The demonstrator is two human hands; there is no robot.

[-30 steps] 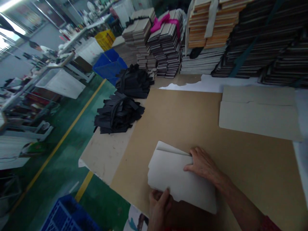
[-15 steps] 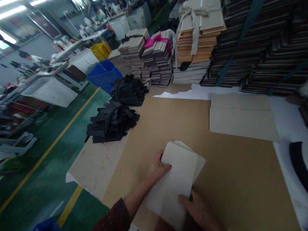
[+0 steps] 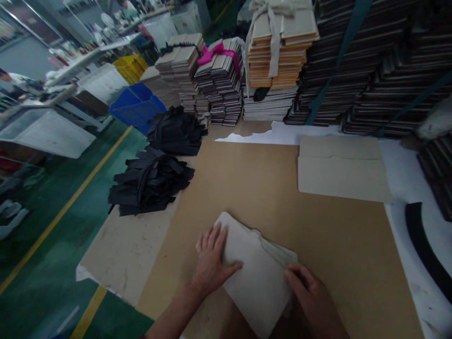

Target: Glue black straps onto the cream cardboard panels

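A small stack of pale grey, round-cornered card pieces (image 3: pixel 252 273) lies tilted at the near side of the brown board (image 3: pixel 247 179), its sheets slightly fanned along the upper right edge. My left hand (image 3: pixel 212 261) rests on the stack's left side with fingers spread and thumb stretched across the top sheet. At the right edge, my right hand (image 3: pixel 310 292) pinches the corner of the card pieces between thumb and bent fingers. How many sheets it grips is hidden.
Two bundles of black strips (image 3: pixel 150 181) lie left of the board. Flat grey card (image 3: pixel 342 169) lies at its far right. Tied stacks (image 3: pixel 219 80) and tall dark stacks (image 3: pixel 353 70) line the back. A curved black strip (image 3: pixel 423 245) lies on the right; green floor (image 3: pixel 56 254) shows left.
The card stack has turned anticlockwise. My left hand has gone from gripping its left edge to lying spread on it. My right hand has moved up along the right edge to the corner.
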